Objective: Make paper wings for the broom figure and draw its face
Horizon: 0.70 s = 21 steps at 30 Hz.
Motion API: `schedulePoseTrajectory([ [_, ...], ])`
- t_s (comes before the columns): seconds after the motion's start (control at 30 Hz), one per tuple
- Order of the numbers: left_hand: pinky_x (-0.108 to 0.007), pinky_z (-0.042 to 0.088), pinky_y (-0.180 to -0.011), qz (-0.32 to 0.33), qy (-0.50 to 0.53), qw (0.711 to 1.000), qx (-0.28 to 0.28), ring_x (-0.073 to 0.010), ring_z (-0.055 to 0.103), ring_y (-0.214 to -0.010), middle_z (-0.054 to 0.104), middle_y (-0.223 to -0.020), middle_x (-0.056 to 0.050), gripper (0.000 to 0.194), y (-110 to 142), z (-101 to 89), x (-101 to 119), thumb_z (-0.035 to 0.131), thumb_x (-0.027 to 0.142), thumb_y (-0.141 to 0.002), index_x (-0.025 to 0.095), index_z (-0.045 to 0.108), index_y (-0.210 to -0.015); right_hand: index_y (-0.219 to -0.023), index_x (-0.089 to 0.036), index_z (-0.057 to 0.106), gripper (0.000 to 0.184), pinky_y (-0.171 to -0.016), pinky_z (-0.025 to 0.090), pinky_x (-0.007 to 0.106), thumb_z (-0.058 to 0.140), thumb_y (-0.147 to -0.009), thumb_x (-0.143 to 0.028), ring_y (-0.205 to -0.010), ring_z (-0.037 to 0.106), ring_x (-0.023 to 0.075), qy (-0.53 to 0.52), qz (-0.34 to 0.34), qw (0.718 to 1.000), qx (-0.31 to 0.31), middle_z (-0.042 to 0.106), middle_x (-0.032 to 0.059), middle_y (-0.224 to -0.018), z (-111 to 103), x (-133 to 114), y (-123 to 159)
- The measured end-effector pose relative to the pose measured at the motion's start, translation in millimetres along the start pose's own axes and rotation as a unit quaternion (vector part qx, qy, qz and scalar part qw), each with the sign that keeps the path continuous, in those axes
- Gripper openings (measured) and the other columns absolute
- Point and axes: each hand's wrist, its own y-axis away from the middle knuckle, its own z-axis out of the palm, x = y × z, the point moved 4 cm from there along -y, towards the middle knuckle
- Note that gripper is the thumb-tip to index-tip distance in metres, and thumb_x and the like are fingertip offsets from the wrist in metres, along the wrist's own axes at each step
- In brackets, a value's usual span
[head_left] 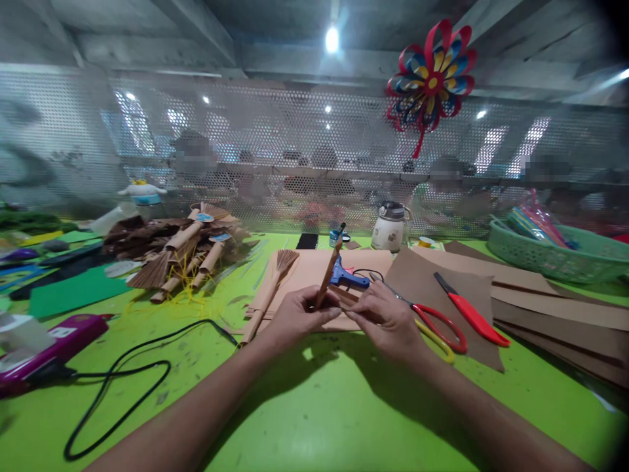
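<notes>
1. Closed around the lower part of a brown stick [328, 272]: left grip [297, 318], thumb and fingers together.
2. Drawn together at the fingertips: right grip [390, 321], seemingly pinching a thin strip [346, 309], too small to identify.
3. Rising steeply out of the left grip, long axis leaning rightward toward a dark tip; lower end hidden among fingers.
4. Key relation, as judged: strip between both sets of fingertips, close by the stick's foot; left grip nearer to the stick, right grip just beside, on the right.
5. Just beyond both grips: blue glue gun [361, 282], over brown paper sheets [314, 261].
6. Left of the left grip: pleated paper piece [268, 295], long axis running away, fanned end farthest.
7. Right of the right grip: scissors [462, 342] with red and yellow handles, then a red-handled tool [476, 320], farther out above the green tabletop [314, 413].
</notes>
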Motion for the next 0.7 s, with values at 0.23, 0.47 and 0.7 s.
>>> schedulePoseTrajectory([
  [0.23,-0.025,0.043,-0.059,-0.022,0.01,0.999,0.044,-0.0126,0.053,-0.064,0.06,-0.075,-0.001,0.03,-1.2,-3.1,-1.3,0.078,0.032,-0.062,0.016,0.064,-0.082,-0.075,-0.019,0.064,0.013,-0.066,0.042,0.035,0.056,-0.084,-0.014,-0.075,0.049,0.0195,-0.017,-0.026,1.0,-0.003,0.055,0.0048,-0.072,-1.8,0.4,-1.1],
  [0.47,-0.023,0.043,-0.057,-0.001,0.0,0.999,0.052,-0.0119,0.051,-0.064,0.057,-0.072,0.001,0.025,-1.1,-5.9,-2.5,0.076,0.03,-0.065,0.015,0.064,-0.08,-0.081,-0.019,0.066,0.013,-0.068,0.044,0.036,0.056,-0.084,-0.011,-0.079,0.05,0.0194,-0.015,-0.045,0.999,-0.011,0.057,0.006,-0.079,2.1,3.8,0.5],
  [0.7,-0.025,0.047,-0.061,-0.008,0.008,0.999,0.043,-0.0137,0.054,-0.068,0.06,-0.076,-0.002,0.027,-1.3,-4.6,-4.2,0.075,0.029,-0.066,0.014,0.065,-0.085,-0.08,-0.02,0.064,0.012,-0.073,0.047,0.037,0.057,-0.082,-0.01,-0.089,0.052,0.0207,0.006,-0.046,0.999,-0.008,0.057,0.0078,-0.092,5.5,7.2,2.0],
])
